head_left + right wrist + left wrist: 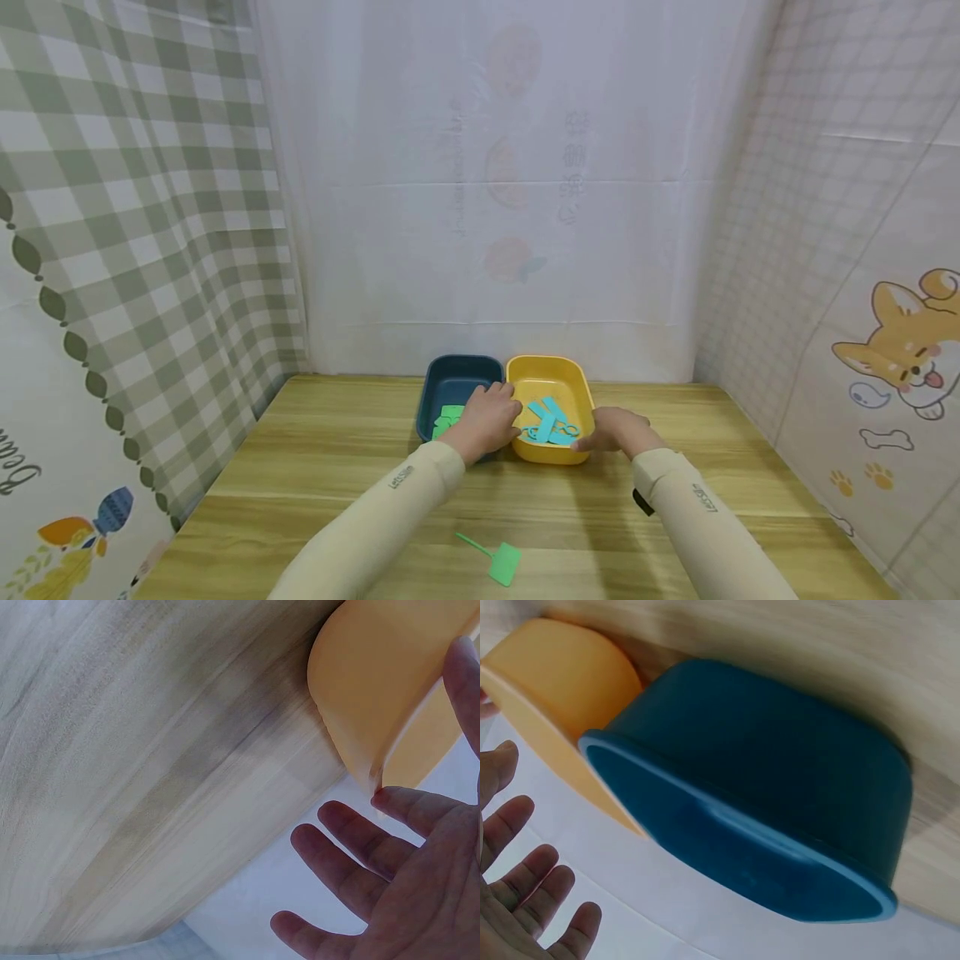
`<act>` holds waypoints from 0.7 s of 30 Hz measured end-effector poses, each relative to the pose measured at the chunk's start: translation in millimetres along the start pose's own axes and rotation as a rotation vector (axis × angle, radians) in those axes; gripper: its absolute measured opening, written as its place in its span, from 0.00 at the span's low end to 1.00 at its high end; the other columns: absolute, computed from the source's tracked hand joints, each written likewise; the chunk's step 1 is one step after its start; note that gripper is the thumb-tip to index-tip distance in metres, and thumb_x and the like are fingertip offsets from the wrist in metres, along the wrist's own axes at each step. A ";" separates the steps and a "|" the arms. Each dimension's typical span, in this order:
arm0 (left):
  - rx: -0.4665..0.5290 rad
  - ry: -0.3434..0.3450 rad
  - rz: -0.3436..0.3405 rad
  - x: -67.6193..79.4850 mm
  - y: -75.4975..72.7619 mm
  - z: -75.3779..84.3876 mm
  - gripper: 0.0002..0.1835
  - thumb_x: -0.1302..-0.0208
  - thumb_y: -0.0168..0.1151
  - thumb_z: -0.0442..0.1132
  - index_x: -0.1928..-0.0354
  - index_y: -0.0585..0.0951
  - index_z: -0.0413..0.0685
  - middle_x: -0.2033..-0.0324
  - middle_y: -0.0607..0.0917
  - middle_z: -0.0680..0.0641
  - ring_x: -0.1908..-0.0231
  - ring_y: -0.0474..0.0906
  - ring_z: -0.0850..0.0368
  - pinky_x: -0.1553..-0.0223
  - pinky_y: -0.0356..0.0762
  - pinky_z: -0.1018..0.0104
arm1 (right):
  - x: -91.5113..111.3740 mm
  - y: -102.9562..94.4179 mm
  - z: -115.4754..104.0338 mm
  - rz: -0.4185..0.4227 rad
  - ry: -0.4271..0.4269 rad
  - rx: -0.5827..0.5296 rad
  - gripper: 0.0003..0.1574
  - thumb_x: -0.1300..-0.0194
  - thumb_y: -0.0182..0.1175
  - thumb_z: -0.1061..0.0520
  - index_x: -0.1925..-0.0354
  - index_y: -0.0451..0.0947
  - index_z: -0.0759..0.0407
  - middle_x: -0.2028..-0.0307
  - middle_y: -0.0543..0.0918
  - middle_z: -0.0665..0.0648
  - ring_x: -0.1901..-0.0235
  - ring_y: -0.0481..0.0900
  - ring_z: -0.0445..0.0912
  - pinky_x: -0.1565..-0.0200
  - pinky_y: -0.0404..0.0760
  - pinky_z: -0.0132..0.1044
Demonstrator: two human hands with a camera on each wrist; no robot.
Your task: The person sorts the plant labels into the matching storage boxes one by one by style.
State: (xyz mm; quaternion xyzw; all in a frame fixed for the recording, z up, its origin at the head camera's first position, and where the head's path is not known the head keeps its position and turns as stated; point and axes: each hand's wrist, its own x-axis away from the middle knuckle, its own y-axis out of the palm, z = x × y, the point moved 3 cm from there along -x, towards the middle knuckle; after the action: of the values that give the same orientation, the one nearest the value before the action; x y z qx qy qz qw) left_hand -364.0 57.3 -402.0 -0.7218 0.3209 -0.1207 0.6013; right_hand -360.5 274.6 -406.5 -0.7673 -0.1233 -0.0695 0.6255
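Observation:
My left hand (pixel 491 417) is over the gap where a dark blue bin (pixel 424 392) and a yellow bin (pixel 587 385) stand side by side. Its fingers are spread and relaxed in the left wrist view, holding nothing. At the yellow bin's right side is my right hand (pixel 618 429). Its thumb and index fingertip touch the rim, the other fingers stretched out. Turquoise flat strips and ring-like pieces (pixel 551 423) lie in the yellow bin. Flat green pieces (pixel 448 417) lie in the dark blue bin, partly hidden by my left hand.
A green square tag with a thin stem (pixel 505 564) lies on the wooden table (pixel 337 467) near the front. A white cloth (pixel 420 250) hangs behind the bins. Checked cloth (pixel 180 192) hangs on the left, and a dog-printed cloth (pixel 832 250) on the right.

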 end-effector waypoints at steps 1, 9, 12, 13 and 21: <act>-0.001 0.009 -0.005 2.1 0.6 -0.5 0.15 0.39 0.69 0.57 0.58 0.86 0.58 0.59 0.77 0.53 0.58 0.72 0.56 0.63 0.69 0.62 | -0.3 0.2 0.0 0.000 -0.001 0.000 0.38 0.41 0.70 0.37 0.45 0.79 0.62 0.47 0.81 0.66 0.46 0.76 0.66 0.46 0.65 0.74; 0.054 0.079 -0.029 17.8 0.7 -1.2 0.11 0.34 0.66 0.54 0.60 0.85 0.58 0.63 0.74 0.54 0.63 0.68 0.57 0.67 0.63 0.65 | -0.8 0.9 -0.1 0.009 -0.001 0.003 0.35 0.42 0.70 0.38 0.48 0.79 0.62 0.48 0.82 0.64 0.47 0.77 0.64 0.47 0.66 0.73; 0.049 0.109 -0.017 23.4 -1.2 0.7 0.11 0.36 0.67 0.55 0.62 0.84 0.59 0.64 0.73 0.55 0.65 0.66 0.57 0.69 0.61 0.66 | -0.5 0.8 0.0 0.009 0.003 0.002 0.35 0.42 0.70 0.38 0.48 0.79 0.62 0.48 0.82 0.64 0.48 0.77 0.63 0.47 0.67 0.72; 0.043 0.119 -0.011 25.2 -1.8 1.3 0.11 0.36 0.67 0.56 0.62 0.84 0.59 0.65 0.73 0.55 0.65 0.66 0.58 0.69 0.61 0.66 | -0.5 0.9 0.1 0.010 0.004 0.002 0.36 0.42 0.70 0.38 0.48 0.79 0.62 0.48 0.82 0.64 0.48 0.77 0.62 0.47 0.67 0.72; 0.039 0.198 0.007 49.0 -5.4 1.6 0.12 0.39 0.70 0.55 0.58 0.87 0.58 0.63 0.75 0.55 0.64 0.70 0.59 0.69 0.66 0.67 | -0.3 1.0 0.4 0.011 0.012 -0.003 0.36 0.42 0.71 0.37 0.48 0.79 0.63 0.49 0.82 0.63 0.49 0.78 0.60 0.49 0.70 0.69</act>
State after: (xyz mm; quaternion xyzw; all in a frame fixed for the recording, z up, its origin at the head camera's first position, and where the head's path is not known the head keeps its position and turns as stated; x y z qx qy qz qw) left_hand -324.0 29.1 -407.7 -0.6932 0.3789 -0.1956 0.5810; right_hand -360.5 274.8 -407.6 -0.7685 -0.1151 -0.0708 0.6254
